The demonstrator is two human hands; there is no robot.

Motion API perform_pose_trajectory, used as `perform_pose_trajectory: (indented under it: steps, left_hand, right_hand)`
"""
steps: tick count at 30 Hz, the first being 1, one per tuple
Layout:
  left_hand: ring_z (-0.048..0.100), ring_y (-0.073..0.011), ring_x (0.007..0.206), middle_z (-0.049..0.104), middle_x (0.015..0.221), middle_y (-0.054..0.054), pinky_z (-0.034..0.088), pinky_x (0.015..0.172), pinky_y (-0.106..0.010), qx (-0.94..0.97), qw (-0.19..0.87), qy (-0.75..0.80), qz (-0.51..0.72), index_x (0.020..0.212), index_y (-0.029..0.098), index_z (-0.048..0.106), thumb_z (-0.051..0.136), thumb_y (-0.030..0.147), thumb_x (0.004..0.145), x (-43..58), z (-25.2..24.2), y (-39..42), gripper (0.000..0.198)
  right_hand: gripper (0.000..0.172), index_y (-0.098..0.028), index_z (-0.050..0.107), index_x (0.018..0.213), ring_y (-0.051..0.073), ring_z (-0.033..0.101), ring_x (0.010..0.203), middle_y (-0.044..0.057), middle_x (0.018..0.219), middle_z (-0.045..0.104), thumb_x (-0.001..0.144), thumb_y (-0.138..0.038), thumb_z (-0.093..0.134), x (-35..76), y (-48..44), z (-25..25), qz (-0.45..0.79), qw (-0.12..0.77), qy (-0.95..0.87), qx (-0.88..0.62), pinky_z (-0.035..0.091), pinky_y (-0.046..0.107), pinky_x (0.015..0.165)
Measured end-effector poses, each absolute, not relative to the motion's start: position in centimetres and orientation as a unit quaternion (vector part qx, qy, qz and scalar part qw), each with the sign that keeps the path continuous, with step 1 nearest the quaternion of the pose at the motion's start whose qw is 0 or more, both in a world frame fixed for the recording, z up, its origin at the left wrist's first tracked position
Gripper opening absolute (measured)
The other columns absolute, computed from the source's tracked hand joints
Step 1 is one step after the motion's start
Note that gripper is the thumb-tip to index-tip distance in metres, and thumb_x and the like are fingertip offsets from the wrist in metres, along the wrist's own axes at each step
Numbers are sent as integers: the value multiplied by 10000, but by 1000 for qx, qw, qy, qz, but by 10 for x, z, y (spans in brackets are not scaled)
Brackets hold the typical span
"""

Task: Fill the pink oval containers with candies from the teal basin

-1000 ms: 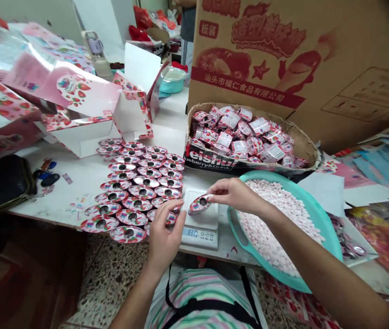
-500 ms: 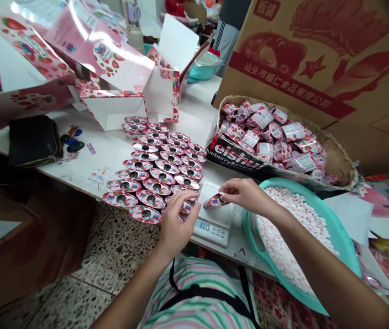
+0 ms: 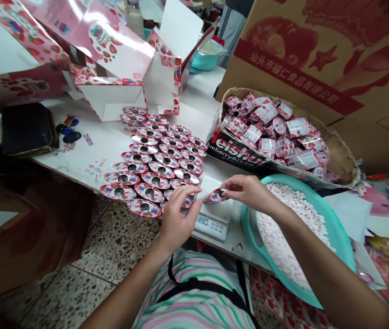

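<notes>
A small strawberry-printed box with a round hole in its top (image 3: 215,195) stands on a white digital scale (image 3: 212,226), whose display is lit. At the hole, the fingertips of my right hand (image 3: 245,192) are pinched on what look like small white candies, mostly hidden by the fingers. My left hand (image 3: 180,218) is held at the left edge of the scale, thumb and fingers apart, holding nothing. Behind and left of it, rows of matching boxes (image 3: 155,180) stand close together, holes facing up.
A turquoise basin (image 3: 347,256) of white candies (image 3: 293,224) stands at the right. Behind it, a cut-down carton (image 3: 237,153) holds a heap of small printed boxes (image 3: 266,114). Open printed cartons (image 3: 112,93), a black wallet (image 3: 26,128) and keys (image 3: 71,135) lie to the left.
The display reading has risen slightly. My right hand stays pinched over the box's hole and my left hand has barely moved. The whole view has shifted a little.
</notes>
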State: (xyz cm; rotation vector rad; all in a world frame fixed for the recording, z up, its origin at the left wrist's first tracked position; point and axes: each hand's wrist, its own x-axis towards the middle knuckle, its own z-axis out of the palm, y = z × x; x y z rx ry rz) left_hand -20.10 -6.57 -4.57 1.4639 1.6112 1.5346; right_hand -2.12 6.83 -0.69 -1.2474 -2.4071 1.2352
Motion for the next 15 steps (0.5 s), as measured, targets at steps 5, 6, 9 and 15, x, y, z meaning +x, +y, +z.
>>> perform_pose_trajectory:
  steps: [5, 6, 9, 15]
  left_hand:
    - [580, -181, 1056, 647, 1064, -50, 452, 954, -335, 532, 243, 583, 564, 1025, 209, 623, 563, 193, 877, -199, -43, -66, 161]
    - [579, -182, 1058, 646, 1067, -51, 454, 955, -337, 533, 243, 582, 565, 1026, 209, 623, 563, 193, 877, -199, -43, -67, 162]
    - [578, -181, 1059, 647, 1064, -47, 453, 956, -339, 536, 241, 580, 564, 1028, 211, 625, 565, 189, 876, -199, -42, -67, 165]
    - [577, -173, 1056, 646, 1060, -40, 453, 950, -335, 535, 233, 585, 563, 1031, 214, 622, 566, 182, 875, -199, -43, -69, 169]
  right_hand:
    - [123, -194, 732, 802, 135, 538, 622, 6, 703, 606, 752, -270, 649, -19, 69, -7, 366, 64, -837, -401, 391, 249, 571]
    - [115, -197, 734, 802, 134, 535, 621, 7, 701, 604, 756, -255, 648, -19, 69, -7, 353, 57, -846, -396, 389, 248, 572]
    - [105, -201, 741, 811, 134, 537, 622, 9, 699, 609, 760, -221, 652, -21, 68, -5, 332, 39, -860, -385, 391, 247, 580]
    - [105, -198, 748, 820, 140, 543, 626, 14, 703, 627, 759, -225, 667, -22, 66, -3, 335, 31, -854, -396, 390, 248, 581]
